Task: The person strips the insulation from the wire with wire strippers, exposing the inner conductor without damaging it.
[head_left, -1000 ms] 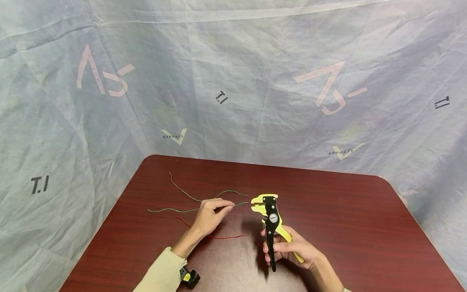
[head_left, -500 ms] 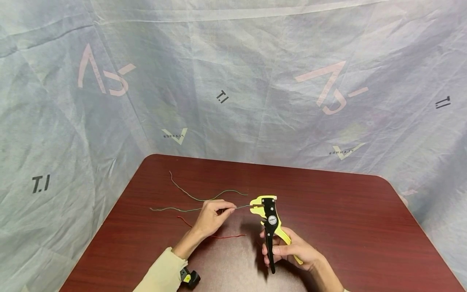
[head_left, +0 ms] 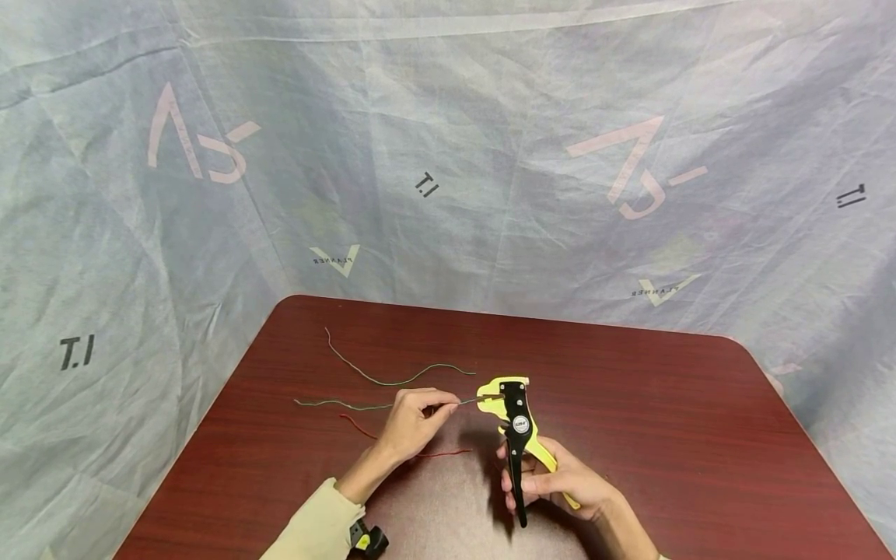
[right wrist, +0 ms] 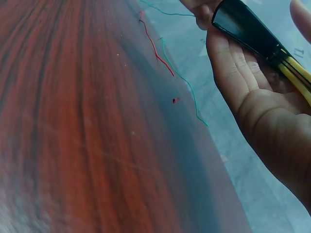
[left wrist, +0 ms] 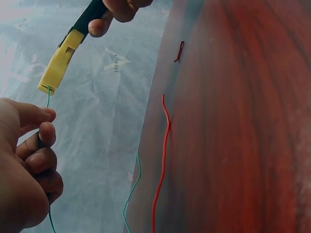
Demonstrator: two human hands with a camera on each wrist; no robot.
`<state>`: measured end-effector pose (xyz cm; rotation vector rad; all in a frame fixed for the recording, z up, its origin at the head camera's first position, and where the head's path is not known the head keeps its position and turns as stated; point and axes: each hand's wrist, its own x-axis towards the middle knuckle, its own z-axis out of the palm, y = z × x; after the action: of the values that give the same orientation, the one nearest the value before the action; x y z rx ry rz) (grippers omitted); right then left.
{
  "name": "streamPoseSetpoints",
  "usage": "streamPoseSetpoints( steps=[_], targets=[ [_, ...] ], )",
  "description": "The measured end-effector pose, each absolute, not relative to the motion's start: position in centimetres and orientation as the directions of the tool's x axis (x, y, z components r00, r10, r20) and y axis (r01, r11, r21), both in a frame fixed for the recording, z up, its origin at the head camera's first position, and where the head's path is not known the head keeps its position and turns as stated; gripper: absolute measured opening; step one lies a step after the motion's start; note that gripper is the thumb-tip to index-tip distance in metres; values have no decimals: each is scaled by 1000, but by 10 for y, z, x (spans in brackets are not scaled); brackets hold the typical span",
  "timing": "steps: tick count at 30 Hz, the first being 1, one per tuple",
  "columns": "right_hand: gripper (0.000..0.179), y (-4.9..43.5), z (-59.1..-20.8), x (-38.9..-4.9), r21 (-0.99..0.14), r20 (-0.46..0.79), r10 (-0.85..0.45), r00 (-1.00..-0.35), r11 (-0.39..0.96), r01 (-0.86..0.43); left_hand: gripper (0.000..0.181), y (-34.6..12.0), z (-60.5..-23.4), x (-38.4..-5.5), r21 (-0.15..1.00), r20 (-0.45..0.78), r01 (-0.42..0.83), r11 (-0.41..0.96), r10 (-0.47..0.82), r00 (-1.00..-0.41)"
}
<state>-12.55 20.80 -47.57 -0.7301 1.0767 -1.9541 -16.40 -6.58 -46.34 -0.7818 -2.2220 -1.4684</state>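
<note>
My left hand [head_left: 413, 424] pinches a thin green wire [head_left: 343, 403] between thumb and fingers, and the wire's far length trails off to the left. The short end past the fingertips enters the mouth of a yellow and black wire stripper [head_left: 519, 424]; the left wrist view shows it meeting the yellow head [left wrist: 57, 68]. My right hand [head_left: 567, 476] grips the stripper upright by its handles, fingers round the black one. The right wrist view shows the black handle [right wrist: 248, 26] across the fingers. How deep the wire sits inside is hidden.
A second green wire [head_left: 392, 383] lies behind the left hand on the dark red table [head_left: 651, 435]. A red wire [head_left: 444, 453] passes beneath the left hand and wrist. A small dark red scrap [left wrist: 180, 51] lies nearby. Grey printed cloth [head_left: 490, 155] hangs behind.
The left hand has moved slightly right and down, drawing the green wire along; its end has gone from outside the stripper's mouth into it. The stripper has shifted slightly left and down.
</note>
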Motion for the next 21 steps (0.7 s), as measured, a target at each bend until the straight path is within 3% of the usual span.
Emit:
streamPoseSetpoints(
  steps=[21],
  targets=[
    [38, 202, -483, -123, -897, 99, -829, -551, -314, 311, 5, -63, -456, -157, 702, 530, 589, 399, 259, -807]
  ],
)
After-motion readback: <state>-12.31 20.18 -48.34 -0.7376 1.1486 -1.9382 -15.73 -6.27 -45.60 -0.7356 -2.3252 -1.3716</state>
